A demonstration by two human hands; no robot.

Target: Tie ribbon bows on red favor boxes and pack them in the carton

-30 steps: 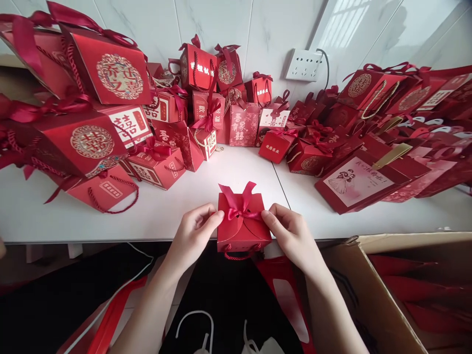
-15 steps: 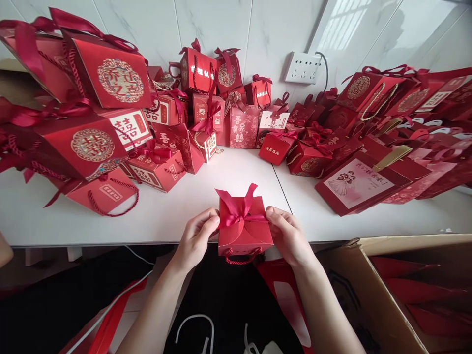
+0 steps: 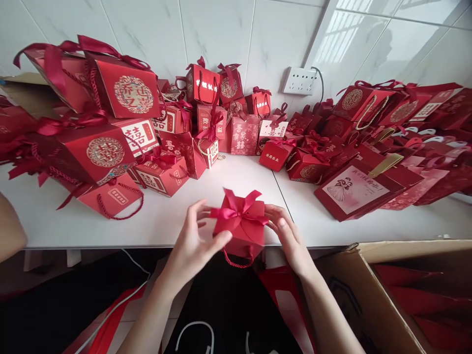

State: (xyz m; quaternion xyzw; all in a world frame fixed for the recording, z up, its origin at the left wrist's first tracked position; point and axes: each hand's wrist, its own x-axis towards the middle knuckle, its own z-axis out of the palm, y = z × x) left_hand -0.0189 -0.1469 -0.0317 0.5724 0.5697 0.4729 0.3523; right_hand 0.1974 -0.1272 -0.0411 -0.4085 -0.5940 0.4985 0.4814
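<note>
A small red gift box is between my hands at the table's front edge, slightly turned. A magenta ribbon bow is tied on its top, and a twisted red cord handle hangs at the front. My left hand loosely grips the box from the left, thumb over its near corner and fingers spread along the far side. My right hand has its curved fingers against the right side, near a ribbon tail. Whether the box's underside touches the table is hidden.
Stacked red gift boxes stand at the left, more along the wall. Red gift bags crowd the right. A cardboard carton holds red items at lower right. A power strip is on the wall. Someone's arm shows at left.
My hands have let go of the bow's ends and moved to the sides of the box. The box has turned a little and shifted slightly left. The view has tilted up slightly.
</note>
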